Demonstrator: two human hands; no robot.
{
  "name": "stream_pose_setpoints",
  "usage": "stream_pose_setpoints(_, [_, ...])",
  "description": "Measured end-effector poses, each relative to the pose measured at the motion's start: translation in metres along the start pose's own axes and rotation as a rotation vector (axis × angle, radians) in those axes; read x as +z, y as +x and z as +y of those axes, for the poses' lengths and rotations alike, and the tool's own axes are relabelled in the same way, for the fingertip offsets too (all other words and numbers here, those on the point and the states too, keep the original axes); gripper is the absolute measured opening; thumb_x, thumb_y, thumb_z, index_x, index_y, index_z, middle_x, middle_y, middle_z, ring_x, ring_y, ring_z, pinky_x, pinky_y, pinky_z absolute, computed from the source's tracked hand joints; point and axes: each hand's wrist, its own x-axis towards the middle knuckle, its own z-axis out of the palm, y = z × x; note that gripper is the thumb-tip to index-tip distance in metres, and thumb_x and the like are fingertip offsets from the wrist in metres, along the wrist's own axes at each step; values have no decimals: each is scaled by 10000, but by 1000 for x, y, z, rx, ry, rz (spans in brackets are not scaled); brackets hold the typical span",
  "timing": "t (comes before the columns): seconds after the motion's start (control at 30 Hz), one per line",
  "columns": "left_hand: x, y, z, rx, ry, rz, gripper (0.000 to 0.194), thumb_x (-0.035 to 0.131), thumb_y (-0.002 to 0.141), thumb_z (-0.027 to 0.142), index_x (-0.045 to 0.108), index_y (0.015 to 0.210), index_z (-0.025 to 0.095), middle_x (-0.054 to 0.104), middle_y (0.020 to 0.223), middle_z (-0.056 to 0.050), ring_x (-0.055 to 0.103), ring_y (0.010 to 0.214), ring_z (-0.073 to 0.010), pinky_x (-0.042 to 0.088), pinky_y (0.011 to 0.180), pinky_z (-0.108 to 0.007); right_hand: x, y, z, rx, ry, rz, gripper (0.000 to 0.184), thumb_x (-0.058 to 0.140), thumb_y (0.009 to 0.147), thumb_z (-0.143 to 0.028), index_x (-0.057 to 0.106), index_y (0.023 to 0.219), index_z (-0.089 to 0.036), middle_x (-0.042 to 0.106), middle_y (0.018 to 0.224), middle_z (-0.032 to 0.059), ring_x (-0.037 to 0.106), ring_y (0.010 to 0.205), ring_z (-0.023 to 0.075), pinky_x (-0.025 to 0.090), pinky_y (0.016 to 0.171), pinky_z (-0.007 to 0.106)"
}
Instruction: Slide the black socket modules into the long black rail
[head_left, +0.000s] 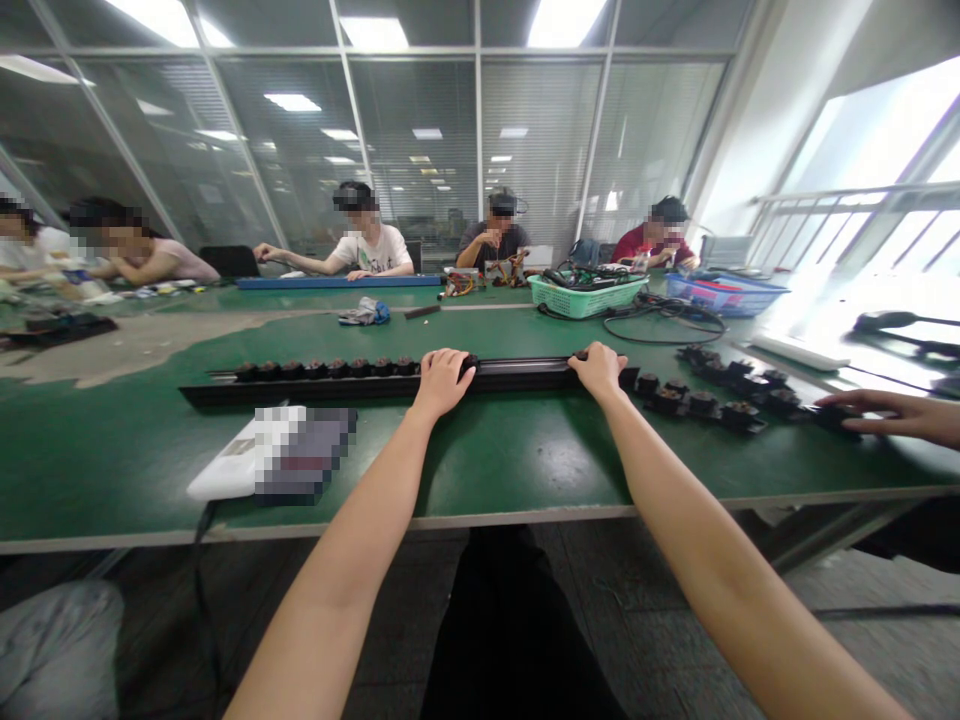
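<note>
A long black rail (525,378) lies crosswise on the green table in front of me. Several small black modules with brownish tops (337,369) sit in a row along its left part. My left hand (444,380) curls over the rail near its middle, closed on a black module (470,362) that shows beside its fingers. Toward the right end, my right hand (601,372) is closed around the rail, thumb and fingers bent over its edge. A small dark bit shows by those fingertips, too hidden to name. Between my hands the rail's bare grooved top is visible.
More loose black modules (703,404) lie right of the rail, where another person's hand (892,412) touches one. A white and dark pouch-like item (247,455) lies front left. Behind stand a green basket (585,298), a blue basket (731,297) and black cables. Several people sit opposite.
</note>
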Motion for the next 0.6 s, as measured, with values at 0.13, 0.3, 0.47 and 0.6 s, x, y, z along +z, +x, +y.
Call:
stream_pose_setpoints(0.13, [-1, 0, 1, -1, -2, -3, 398, 480, 1048, 367, 676, 1352, 200, 698, 1418, -153, 551, 1402, -324, 319, 1249, -517, 0, 1, 1, 23, 11, -11, 300, 598, 903, -356, 704, 1087, -145, 740, 1193, 210, 640, 1161, 375, 361, 1016, 476])
stream_pose_setpoints(0.3, [0, 0, 0, 3, -5, 7, 391, 479, 1047, 370, 677, 1350, 223, 697, 1419, -140, 549, 1399, -323, 323, 1245, -522, 0, 1, 3, 30, 28, 9, 378, 599, 897, -352, 642, 1198, -127, 730, 1225, 207, 632, 1168, 369, 343, 1043, 485])
stream_pose_setpoints(0.47, [1, 0, 0, 0, -3, 2, 398, 477, 1049, 372, 675, 1356, 213, 697, 1420, -145, 548, 1403, -324, 318, 1246, -519, -1, -1, 2, 23, 31, 2, 390, 585, 904, -343, 623, 1223, -122, 718, 1224, 206, 620, 1164, 360, 341, 1043, 489])
stream_pose_setpoints(0.6, [0, 0, 0, -4, 0, -2, 405, 478, 1049, 372, 677, 1355, 196, 697, 1418, -154, 550, 1403, -327, 318, 1247, -513, -3, -4, 0, 15, 36, 12, 366, 573, 902, -330, 636, 1203, -133, 703, 1225, 210, 591, 1184, 370, 334, 1049, 501])
